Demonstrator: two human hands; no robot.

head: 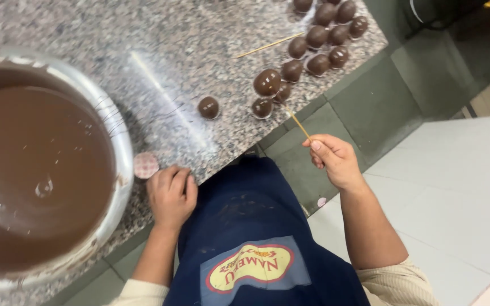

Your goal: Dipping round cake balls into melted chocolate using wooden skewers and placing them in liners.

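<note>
The right hand (336, 161), at centre right of the frame, has its fingers pinched on a thin wooden skewer (298, 123) whose far end carries a chocolate-coated ball (267, 83), held clear of the counter (160, 51) so the wet coating touches nothing. The left hand (171, 195) rests at the counter edge, fingers curled and empty, beside the large bowl of melted chocolate (35, 170). Finished balls (324, 34) sit spaced apart at upper right.
</note>
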